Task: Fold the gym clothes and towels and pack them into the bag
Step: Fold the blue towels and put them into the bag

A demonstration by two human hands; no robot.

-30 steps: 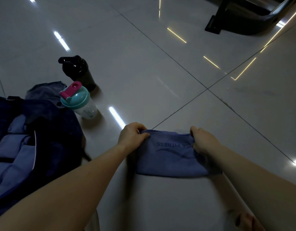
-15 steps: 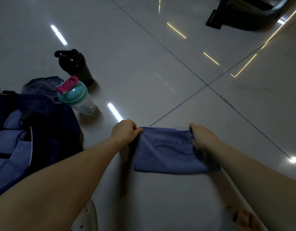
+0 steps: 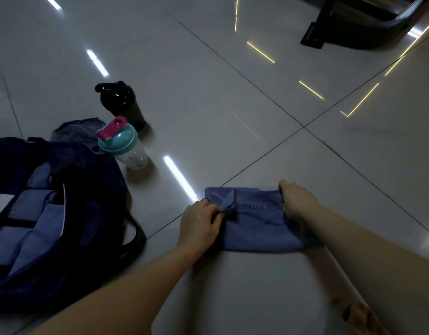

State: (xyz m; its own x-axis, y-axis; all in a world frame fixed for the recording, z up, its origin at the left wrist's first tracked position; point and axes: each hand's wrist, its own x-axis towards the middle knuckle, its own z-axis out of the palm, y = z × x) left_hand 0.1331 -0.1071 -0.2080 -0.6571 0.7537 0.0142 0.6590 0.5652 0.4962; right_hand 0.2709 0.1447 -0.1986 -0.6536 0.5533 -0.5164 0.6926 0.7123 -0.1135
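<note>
Head view: towel [image 3: 261, 232] on the floor [image 3: 208, 93]; left hand [image 3: 200, 222] pinches a raised flap at its edge, right hand [image 3: 297, 201] grips the far corner, likely steadying the fold. Bag [image 3: 51, 213] waits left.

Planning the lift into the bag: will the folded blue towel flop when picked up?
Likely floppy: the folded blue cloth towel buckles where the left hand pinches its corner. Probably slides easily on the glossy tiled floor.
</note>
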